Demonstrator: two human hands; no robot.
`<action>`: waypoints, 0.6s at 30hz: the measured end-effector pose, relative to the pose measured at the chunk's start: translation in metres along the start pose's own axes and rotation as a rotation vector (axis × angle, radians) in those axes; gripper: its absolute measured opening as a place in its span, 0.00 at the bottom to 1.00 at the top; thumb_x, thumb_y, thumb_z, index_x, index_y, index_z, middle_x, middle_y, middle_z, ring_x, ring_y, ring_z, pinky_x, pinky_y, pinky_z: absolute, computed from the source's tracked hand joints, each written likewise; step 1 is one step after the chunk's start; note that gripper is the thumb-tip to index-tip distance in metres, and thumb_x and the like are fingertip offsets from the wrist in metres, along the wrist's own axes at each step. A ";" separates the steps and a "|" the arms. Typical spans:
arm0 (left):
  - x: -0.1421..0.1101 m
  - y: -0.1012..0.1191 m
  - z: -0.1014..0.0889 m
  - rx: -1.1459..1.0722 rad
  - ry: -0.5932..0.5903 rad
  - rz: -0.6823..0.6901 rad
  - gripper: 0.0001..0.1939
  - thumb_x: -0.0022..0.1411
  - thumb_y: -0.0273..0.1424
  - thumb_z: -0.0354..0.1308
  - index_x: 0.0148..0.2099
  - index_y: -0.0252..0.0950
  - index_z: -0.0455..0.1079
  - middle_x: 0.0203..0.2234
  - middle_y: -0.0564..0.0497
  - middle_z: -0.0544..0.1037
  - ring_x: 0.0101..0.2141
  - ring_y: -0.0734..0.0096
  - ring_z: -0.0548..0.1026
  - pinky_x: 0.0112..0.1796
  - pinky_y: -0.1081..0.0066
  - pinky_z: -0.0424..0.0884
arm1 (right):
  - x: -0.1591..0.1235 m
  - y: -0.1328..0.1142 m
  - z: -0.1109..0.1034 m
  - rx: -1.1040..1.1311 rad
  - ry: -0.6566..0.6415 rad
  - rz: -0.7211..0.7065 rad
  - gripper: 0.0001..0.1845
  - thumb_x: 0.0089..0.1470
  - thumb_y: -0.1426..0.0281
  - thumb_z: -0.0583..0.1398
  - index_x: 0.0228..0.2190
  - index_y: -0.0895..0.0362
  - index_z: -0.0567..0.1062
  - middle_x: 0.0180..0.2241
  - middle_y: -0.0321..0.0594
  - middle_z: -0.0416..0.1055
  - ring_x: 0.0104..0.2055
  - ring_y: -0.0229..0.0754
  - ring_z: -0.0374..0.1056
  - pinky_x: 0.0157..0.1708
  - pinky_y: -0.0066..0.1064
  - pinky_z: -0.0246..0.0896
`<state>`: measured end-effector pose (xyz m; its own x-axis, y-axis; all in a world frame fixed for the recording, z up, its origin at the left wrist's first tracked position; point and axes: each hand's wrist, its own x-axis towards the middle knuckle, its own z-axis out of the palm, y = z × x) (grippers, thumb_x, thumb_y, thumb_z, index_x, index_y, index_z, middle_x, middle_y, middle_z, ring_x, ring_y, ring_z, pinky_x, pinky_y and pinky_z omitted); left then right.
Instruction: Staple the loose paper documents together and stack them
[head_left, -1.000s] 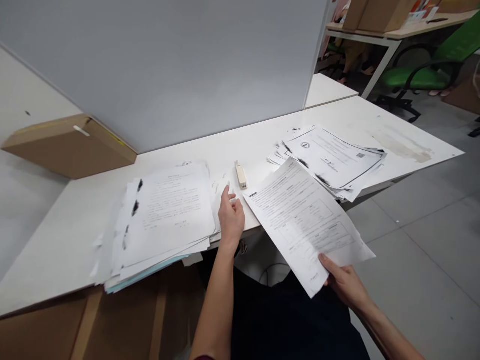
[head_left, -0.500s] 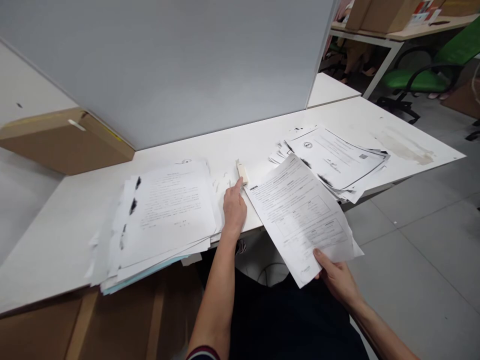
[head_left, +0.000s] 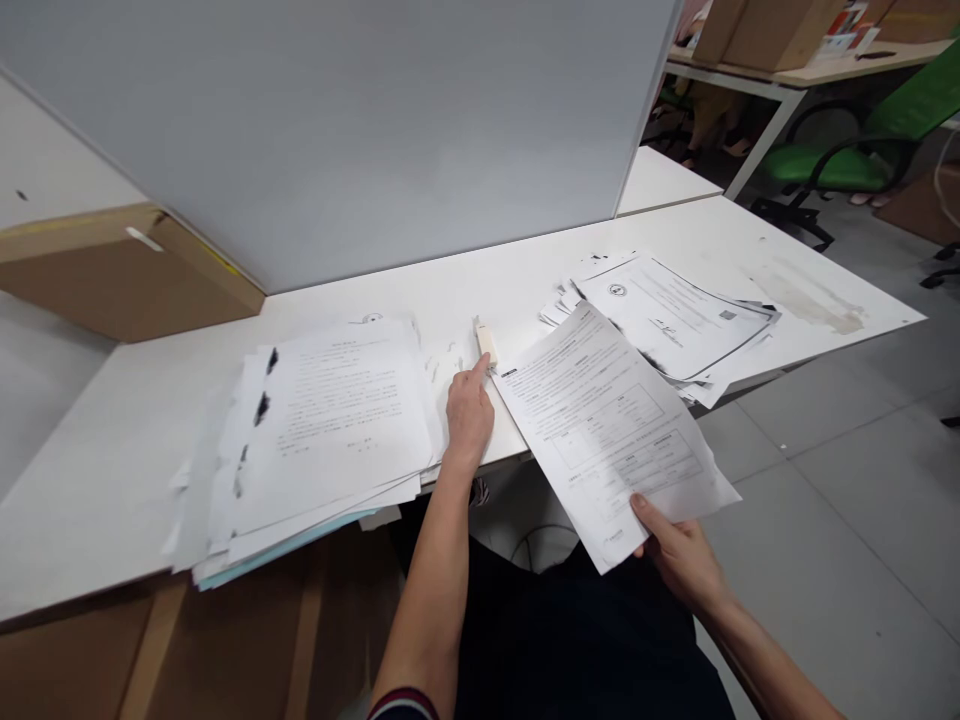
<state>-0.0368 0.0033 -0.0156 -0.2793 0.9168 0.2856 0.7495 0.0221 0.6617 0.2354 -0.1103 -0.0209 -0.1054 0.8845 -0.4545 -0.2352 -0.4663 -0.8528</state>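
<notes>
My right hand pinches the lower edge of a printed sheet between thumb and fingers, holding it tilted over the table's front edge. The sheet's far left corner meets the near end of a small cream oblong device with a greyish far tip, lying on the table; its exact kind is unclear. My left hand reaches forward, index finger stretched onto the device's near end, the other fingers partly hidden. Left of it lies a thick paper stack with black smudges. Another paper pile sits to the right, partly behind the held sheet.
A grey panel stands upright along the back of the white table. A cardboard box rests at the left. Beyond the right end are a green chair and another desk with boxes. Dark smudges mark the tabletop.
The held sheet has tilted slightly, its lower right corner swinging a little outward to the right. My left index finger stays on the cream device. The view has shifted slightly.
</notes>
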 end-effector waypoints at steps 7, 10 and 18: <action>0.000 -0.005 0.003 -0.019 0.014 0.016 0.25 0.62 0.24 0.40 0.60 0.41 0.62 0.36 0.45 0.68 0.39 0.63 0.67 0.44 0.61 0.66 | 0.004 0.003 0.008 0.017 0.021 -0.021 0.11 0.50 0.62 0.63 0.35 0.53 0.74 0.29 0.36 0.71 0.20 0.36 0.59 0.18 0.31 0.58; 0.000 -0.006 0.004 -0.005 0.014 0.024 0.26 0.61 0.23 0.40 0.60 0.40 0.62 0.36 0.44 0.69 0.40 0.62 0.67 0.44 0.60 0.65 | 0.005 0.004 0.009 0.015 0.015 -0.020 0.10 0.51 0.62 0.62 0.35 0.54 0.74 0.28 0.36 0.70 0.20 0.36 0.59 0.18 0.31 0.58; -0.001 -0.006 0.008 0.085 0.006 0.028 0.27 0.58 0.19 0.40 0.58 0.37 0.65 0.39 0.41 0.68 0.42 0.58 0.66 0.47 0.57 0.64 | 0.005 0.006 0.011 0.012 0.004 -0.032 0.10 0.51 0.62 0.62 0.27 0.56 0.73 0.22 0.35 0.66 0.20 0.37 0.59 0.20 0.31 0.58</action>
<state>-0.0362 0.0053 -0.0251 -0.2607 0.9151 0.3078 0.8054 0.0303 0.5920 0.2235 -0.1087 -0.0251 -0.0933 0.8989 -0.4280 -0.2503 -0.4373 -0.8638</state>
